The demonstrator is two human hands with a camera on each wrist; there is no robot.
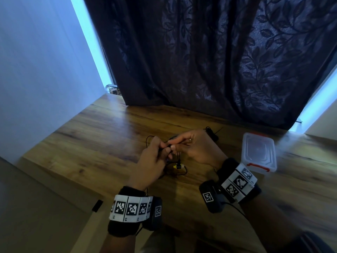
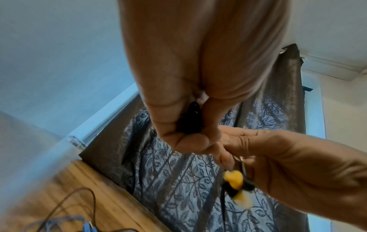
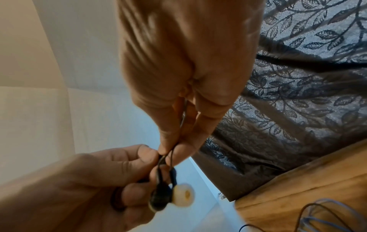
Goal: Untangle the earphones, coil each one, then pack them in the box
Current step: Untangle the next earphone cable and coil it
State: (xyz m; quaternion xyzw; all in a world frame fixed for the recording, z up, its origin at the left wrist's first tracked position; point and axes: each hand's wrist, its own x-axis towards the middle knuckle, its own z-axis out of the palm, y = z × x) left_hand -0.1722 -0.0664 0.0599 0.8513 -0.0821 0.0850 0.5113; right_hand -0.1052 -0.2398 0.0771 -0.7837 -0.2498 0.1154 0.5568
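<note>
Above the middle of the wooden table (image 1: 102, 143), my two hands meet on a black earphone cable (image 1: 179, 157). My left hand (image 1: 164, 147) curls round a black bunch of that cable (image 2: 191, 119). My right hand (image 1: 173, 143) pinches the thin strands (image 3: 172, 153) between thumb and finger. The yellow-tipped earbuds (image 1: 178, 166) dangle just below the hands, blurred in the left wrist view (image 2: 234, 182) and in the right wrist view (image 3: 181, 196). The clear plastic box (image 1: 259, 154) with red latches stands shut to the right of my right hand.
A second black earphone (image 1: 211, 133) lies on the table behind my right hand. A blue cable (image 3: 327, 218) and a black loop (image 2: 79, 196) lie on the wood. A dark leaf-patterned curtain (image 1: 209, 61) hangs at the far edge, with a wall to the left.
</note>
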